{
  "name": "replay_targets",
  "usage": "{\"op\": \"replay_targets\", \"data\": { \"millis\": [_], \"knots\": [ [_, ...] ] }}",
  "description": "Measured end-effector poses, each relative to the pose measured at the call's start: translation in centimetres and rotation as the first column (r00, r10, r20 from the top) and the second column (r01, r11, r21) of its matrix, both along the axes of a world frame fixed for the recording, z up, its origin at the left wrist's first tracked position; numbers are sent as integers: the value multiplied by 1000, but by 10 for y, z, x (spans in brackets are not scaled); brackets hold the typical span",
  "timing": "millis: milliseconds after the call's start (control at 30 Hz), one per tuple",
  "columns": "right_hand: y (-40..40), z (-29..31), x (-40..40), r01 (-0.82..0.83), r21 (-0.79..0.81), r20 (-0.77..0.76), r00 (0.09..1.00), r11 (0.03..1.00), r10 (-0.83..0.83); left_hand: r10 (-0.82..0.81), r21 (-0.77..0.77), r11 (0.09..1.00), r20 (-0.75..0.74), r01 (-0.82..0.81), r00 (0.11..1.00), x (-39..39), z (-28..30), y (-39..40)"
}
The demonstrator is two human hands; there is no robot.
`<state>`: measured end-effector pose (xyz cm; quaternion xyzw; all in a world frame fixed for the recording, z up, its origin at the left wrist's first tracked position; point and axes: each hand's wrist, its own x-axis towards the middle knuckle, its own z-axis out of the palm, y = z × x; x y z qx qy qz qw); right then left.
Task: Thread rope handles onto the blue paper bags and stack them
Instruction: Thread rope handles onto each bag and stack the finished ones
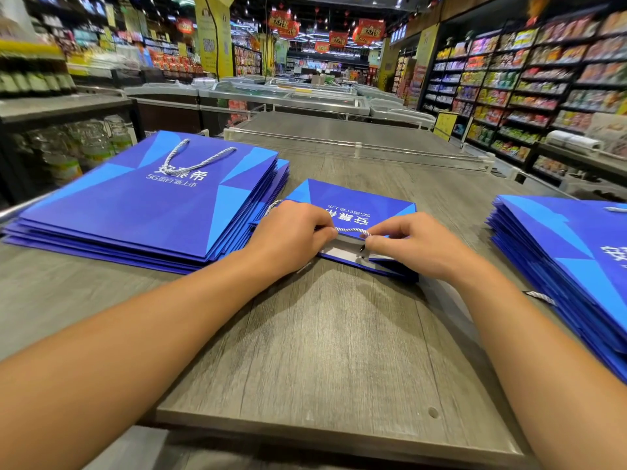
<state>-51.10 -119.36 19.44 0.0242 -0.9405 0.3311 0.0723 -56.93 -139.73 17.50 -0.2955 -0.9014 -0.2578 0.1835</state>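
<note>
Both hands are working the rope handle (351, 230), a short twisted white cord with a grey fleck, stretched taut in the small gap between them. The left hand (291, 236) is pinching its end between thumb and curled fingers, knuckles up; the right hand (412, 245) is pinching the other end the same way, fingertips pressed together right on the cord. Just beneath the grip, the blue paper bag (353, 204) is lying flat on the table, its mouth facing the person, the white inner lining showing along the folded top edge. A dark little tip (362, 247) is poking out under the right fingers, possibly the cord's end at a punched hole, though it is too small to be sure. The bag is smooth, glossy, deep blue with paler angular panels and white printed characters, upside down from here.

Out to the left of the grip, a stack of finished bags (142, 205) is sitting flat, a cord loop (195, 157) lying on top. Out to the right, another stack of bags (563, 262) is fanning out in crisp layered edges. Under everything, the grey wood-grain table (325, 340) is showing a matte, streaky surface. Beyond the grip, supermarket shelves (529, 83) are crowding the right wall with bright packets.
</note>
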Motion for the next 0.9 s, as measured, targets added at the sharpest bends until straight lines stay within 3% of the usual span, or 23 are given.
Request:
{"op": "replay_targets", "data": {
  "millis": [167,267,367,467,600,900],
  "knots": [
    [-2,-3,-3,23,34,-16,1000,999,-22,-39,78,996,-42,42,998,-2,-2,-1],
    [-1,-6,-6,41,-13,-33,999,999,-41,-21,164,984,-246,63,969,2,1,1],
    [-3,-6,-6,74,-44,-63,995,996,-77,-33,115,990,-350,77,936,12,1,8],
    [-6,-5,-5,53,-39,-99,993,998,-57,-90,10,995,-252,96,964,21,-2,15],
    [-10,-3,-3,28,0,-134,991,1000,-27,-24,-68,998,-217,10,976,23,-7,19],
    [-13,1,-1,15,29,-225,974,999,-8,11,49,999,-198,-1,980,29,-5,23]
  ]
}}
